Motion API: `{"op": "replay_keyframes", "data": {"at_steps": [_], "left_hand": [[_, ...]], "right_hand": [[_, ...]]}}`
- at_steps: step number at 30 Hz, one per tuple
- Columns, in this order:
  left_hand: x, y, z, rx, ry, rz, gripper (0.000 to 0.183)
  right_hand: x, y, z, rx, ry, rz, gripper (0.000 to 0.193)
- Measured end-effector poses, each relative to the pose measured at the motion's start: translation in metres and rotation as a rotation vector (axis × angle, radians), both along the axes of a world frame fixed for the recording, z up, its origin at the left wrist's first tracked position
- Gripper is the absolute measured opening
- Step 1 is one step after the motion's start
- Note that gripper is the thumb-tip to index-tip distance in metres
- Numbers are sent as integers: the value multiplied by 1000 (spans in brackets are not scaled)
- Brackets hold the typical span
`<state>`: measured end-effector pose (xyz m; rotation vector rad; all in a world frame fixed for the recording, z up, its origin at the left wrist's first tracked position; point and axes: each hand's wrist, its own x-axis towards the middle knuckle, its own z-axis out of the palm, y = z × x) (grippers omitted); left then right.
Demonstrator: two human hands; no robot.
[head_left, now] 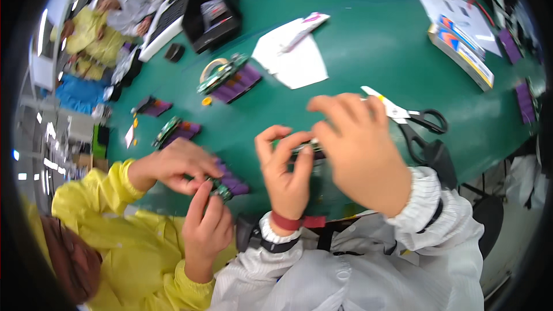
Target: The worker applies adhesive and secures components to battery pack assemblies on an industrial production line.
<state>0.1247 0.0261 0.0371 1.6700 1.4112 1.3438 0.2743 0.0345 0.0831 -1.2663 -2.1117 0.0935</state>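
Observation:
My left hand (pixel 283 175) grips a small battery pack with a green circuit board (pixel 310 147) between its thumb and fingers, close to the table's near edge. Much of the pack is hidden by the hands. Just to the right, my right hand (pixel 360 144) hovers with bent fingers spread apart; one fingertip is by the pack's right end, and nothing shows between the fingers. Scissors with black handles (pixel 410 118) lie beyond it on the right. A larger purple battery pack (pixel 236 80) with a green board stands farther left on the table.
At my left a co-worker's hands in yellow sleeves (pixel 190 167) handle another purple pack (pixel 230 179). A white sheet (pixel 294 57) bearing a tube (pixel 305 29) lies ahead. A black bin (pixel 213 14) stands at the far left, a long box (pixel 461 55) at the far right.

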Motion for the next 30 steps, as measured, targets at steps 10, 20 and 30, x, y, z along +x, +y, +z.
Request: {"op": "replay_keyframes", "data": {"at_steps": [10,20,30], "left_hand": [[10,-6,2,40,122,76,22],[18,-6,-2,88,147,125,40],[17,-1,-3,103,142,65,22]], "right_hand": [[3,-4,7,-15,-117,-10,11],[6,3,20,-139,-145,55,26],[12,13,21,-104,-205,134,16]]}}
